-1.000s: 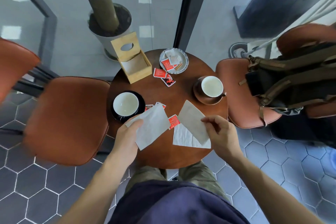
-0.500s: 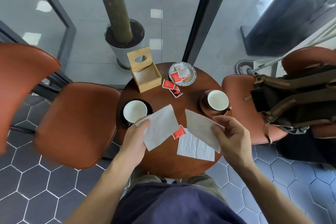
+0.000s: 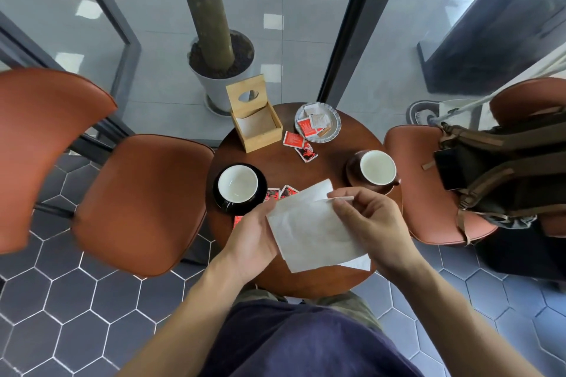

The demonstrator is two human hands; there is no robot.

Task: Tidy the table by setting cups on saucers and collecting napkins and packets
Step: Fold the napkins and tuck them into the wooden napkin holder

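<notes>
Over the near half of the round wooden table (image 3: 333,159), my left hand (image 3: 254,239) and my right hand (image 3: 364,220) hold white napkins (image 3: 309,229) stacked together. A further napkin (image 3: 360,263) peeks out beneath on the table. A white cup (image 3: 238,184) sits on a black saucer (image 3: 262,193) at the left. At the right stands another cup (image 3: 377,167) on a brown saucer (image 3: 353,168). Red packets lie beside the black saucer (image 3: 280,193), and more red packets (image 3: 298,144) lie mid-table. A silver dish (image 3: 333,128) at the back holds packets.
An open wooden napkin box (image 3: 255,122) stands at the table's back left. Orange chairs flank the table: one at the left (image 3: 137,199), one at the right (image 3: 428,187) with a brown backpack (image 3: 502,168) on it. A potted tree trunk (image 3: 220,64) stands behind glass.
My two hands have come together, and the two separately held napkins are now stacked as one. The view has pulled in closer to the table.
</notes>
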